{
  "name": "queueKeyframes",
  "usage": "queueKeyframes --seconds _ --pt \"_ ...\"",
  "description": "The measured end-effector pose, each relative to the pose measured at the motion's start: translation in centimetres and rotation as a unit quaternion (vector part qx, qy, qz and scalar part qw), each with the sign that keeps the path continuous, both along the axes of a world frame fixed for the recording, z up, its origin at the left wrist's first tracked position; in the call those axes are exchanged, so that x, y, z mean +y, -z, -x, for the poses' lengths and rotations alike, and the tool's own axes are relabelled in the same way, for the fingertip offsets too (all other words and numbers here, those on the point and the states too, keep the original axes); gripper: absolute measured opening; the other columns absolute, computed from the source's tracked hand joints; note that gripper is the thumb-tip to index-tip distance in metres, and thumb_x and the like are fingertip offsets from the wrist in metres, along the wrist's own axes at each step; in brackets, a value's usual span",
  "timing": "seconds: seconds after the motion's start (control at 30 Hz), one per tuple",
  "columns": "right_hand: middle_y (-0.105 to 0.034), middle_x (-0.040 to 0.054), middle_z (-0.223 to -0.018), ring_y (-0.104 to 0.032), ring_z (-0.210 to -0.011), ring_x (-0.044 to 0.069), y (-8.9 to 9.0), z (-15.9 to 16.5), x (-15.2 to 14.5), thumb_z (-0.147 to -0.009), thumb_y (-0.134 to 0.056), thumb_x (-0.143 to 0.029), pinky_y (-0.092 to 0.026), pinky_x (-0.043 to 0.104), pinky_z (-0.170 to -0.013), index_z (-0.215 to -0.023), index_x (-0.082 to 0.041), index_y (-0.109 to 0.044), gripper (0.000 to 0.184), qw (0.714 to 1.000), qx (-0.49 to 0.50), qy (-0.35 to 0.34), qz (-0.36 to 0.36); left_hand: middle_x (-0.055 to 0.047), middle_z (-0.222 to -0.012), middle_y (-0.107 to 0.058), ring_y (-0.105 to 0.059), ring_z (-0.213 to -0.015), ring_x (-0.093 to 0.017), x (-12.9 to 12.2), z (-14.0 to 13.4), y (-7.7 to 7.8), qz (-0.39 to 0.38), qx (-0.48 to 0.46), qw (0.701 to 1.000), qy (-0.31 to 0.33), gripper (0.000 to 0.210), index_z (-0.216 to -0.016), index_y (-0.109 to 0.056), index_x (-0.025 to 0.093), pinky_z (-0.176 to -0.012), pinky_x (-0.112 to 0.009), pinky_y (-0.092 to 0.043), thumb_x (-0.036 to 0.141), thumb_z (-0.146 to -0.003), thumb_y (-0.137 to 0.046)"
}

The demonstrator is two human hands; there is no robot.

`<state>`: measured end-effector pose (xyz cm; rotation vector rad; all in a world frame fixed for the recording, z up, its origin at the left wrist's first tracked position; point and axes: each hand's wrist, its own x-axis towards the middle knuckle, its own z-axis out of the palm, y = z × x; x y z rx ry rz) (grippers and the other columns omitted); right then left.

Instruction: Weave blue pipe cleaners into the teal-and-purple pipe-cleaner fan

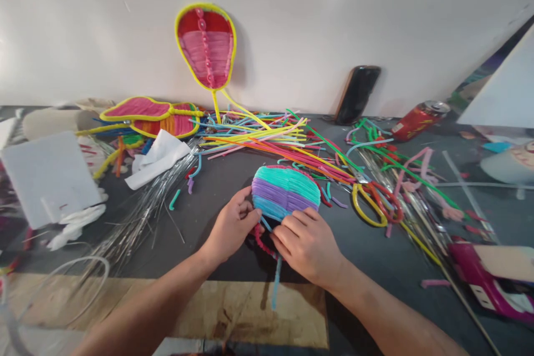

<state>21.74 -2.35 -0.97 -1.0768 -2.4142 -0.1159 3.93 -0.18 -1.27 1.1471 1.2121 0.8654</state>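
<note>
Between my hands, a striped pipe-cleaner panel (287, 192) in turquoise, purple and blue is held up over the dark table. My left hand (233, 222) pinches its lower left edge between thumb and fingers. My right hand (306, 242) is closed at its lower right edge, fingertips against the blue rows. A light blue pipe cleaner (276, 283) hangs down below the right hand. Part of a red fuzzy rim (263, 242) curves beneath the panel; the rest of it is hidden by my fingers.
Loose coloured pipe cleaners (267, 133) lie in a heap behind the panel. Scissors (371, 206), a red can (421, 119), a phone (357, 94) and a magenta glue gun (479, 278) are on the right. A yellow-edged pink shape (206, 55) stands against the wall. White paper (50, 178) lies left.
</note>
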Motion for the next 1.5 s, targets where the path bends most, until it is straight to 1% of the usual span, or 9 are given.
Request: queueKeyframes --seconds 0.3,0.43,0.53,0.7,0.83,0.93,1.03,1.17,1.5 --pt "-0.057 0.0000 -0.060 -0.050 -0.063 0.014 0.2 -0.3 0.1 -0.084 -0.058 -0.025 -0.029 0.031 -0.066 -0.063 -0.019 -0.058 0.021 0.997 0.044 -0.027 0.063 0.009 -0.058 -0.053 -0.061 -0.048 -0.012 0.0 0.2 -0.2 0.009 0.011 1.000 -0.014 0.058 -0.129 -0.035 0.020 -0.047 -0.019 -0.046 0.022 -0.076 -0.058" --pt "-0.057 0.0003 -0.064 -0.052 -0.065 0.013 -0.9 -1.9 0.9 -0.088 -0.054 -0.028 -0.035 0.028 -0.066 -0.066 -0.019 -0.057 0.025 0.968 0.186 -0.005 0.168 0.008 -0.060 -0.055 -0.060 -0.049 -0.012 0.7 0.7 -0.8 0.010 -0.030 0.999 -0.028 0.059 -0.129 -0.038 0.015 -0.049 -0.022 -0.049 0.024 -0.075 -0.062" --pt "-0.053 -0.0017 -0.065 -0.047 -0.059 0.011 -1.2 -3.1 1.9 -0.090 -0.050 -0.032 -0.036 0.025 -0.056 -0.075 -0.020 -0.057 0.021 0.878 0.398 0.111 0.241 0.003 -0.070 -0.061 -0.060 -0.053 -0.011 1.2 1.4 -1.3 0.010 -0.102 0.994 -0.042 0.058 -0.126 -0.044 0.015 -0.054 -0.024 -0.052 0.025 -0.074 -0.066" --pt "-0.049 -0.0053 -0.066 -0.041 -0.050 0.007 -0.3 -3.0 3.2 -0.083 -0.060 -0.040 -0.031 0.020 -0.045 -0.073 -0.022 -0.049 0.023 0.638 0.684 0.098 0.338 0.000 -0.077 -0.062 -0.060 -0.056 -0.010 1.6 2.2 -2.1 -0.015 -0.188 0.979 -0.084 0.046 -0.116 -0.053 0.016 -0.053 -0.021 -0.052 0.024 -0.074 -0.070" --pt "-0.053 -0.0047 -0.074 -0.048 -0.057 0.008 0.1 -2.0 3.1 -0.077 -0.067 -0.042 -0.038 0.019 -0.047 -0.075 -0.023 -0.052 0.025 0.524 0.734 0.097 0.420 0.001 -0.075 -0.059 -0.059 -0.057 -0.009 1.4 2.3 -2.9 -0.035 -0.238 0.965 -0.101 0.033 -0.104 -0.057 0.016 -0.053 -0.019 -0.052 0.023 -0.075 -0.070" --pt "-0.060 -0.0013 -0.081 -0.057 -0.067 0.012 0.2 -1.5 2.5 -0.075 -0.067 -0.048 -0.047 0.023 -0.056 -0.090 -0.024 -0.060 0.029 0.475 0.724 0.044 0.499 0.002 -0.074 -0.058 -0.058 -0.056 -0.008 1.1 2.2 -3.1 -0.041 -0.256 0.961 -0.097 0.029 -0.101 -0.058 0.017 -0.054 -0.019 -0.052 0.022 -0.075 -0.070" --pt "-0.067 0.0032 -0.087 -0.062 -0.079 0.017 0.2 -1.2 1.8 -0.074 -0.067 -0.053 -0.051 0.030 -0.068 -0.095 -0.024 -0.065 0.036 0.453 0.671 -0.067 0.584 0.002 -0.075 -0.058 -0.059 -0.056 -0.008 1.0 2.0 -2.9 -0.049 -0.255 0.961 -0.092 0.027 -0.100 -0.057 0.018 -0.055 -0.021 -0.053 0.022 -0.076 -0.069" --pt "-0.070 0.0055 -0.095 -0.064 -0.092 0.022 -0.2 -1.0 1.2 -0.067 -0.075 -0.049 -0.051 0.035 -0.078 -0.098 -0.024 -0.066 0.041 0.448 0.654 -0.132 0.595 0.001 -0.079 -0.060 -0.060 -0.060 -0.009 0.9 1.7 -2.2 -0.068 -0.242 0.963 -0.098 0.026 -0.099 -0.056 0.018 -0.058 -0.022 -0.053 0.021 -0.076 -0.069" --pt "-0.073 0.0032 -0.089 -0.066 -0.089 0.024 0.0 0.2 1.4 -0.062 -0.081 -0.029 -0.048 0.044 -0.089 -0.091 -0.021 -0.068 0.033 0.479 0.701 -0.010 0.529 -0.004 -0.088 -0.066 -0.066 -0.070 -0.014 -0.4 0.7 -1.1 -0.104 -0.117 0.988 -0.008 0.021 -0.100 -0.052 0.017 -0.068 -0.028 -0.053 0.025 -0.083 -0.062"
